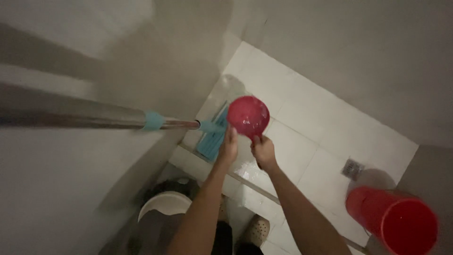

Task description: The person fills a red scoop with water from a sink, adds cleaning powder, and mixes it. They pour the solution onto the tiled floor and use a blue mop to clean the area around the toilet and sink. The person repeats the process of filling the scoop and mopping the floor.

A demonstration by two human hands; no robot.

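Observation:
A round red water scoop hangs above the white tiled floor, with water in its bowl. My right hand is closed on its short handle from below. My left hand reaches up beside it, fingers touching the scoop's left rim. Just left of the scoop lies a flat blue mop head on the floor. Its metal pole with a light blue collar runs toward the camera along the left.
A tall red bucket stands at the lower right. A small metal floor drain sits in the tiles near it. A white basin is at the bottom, left of my arms. Grey walls close in on both sides.

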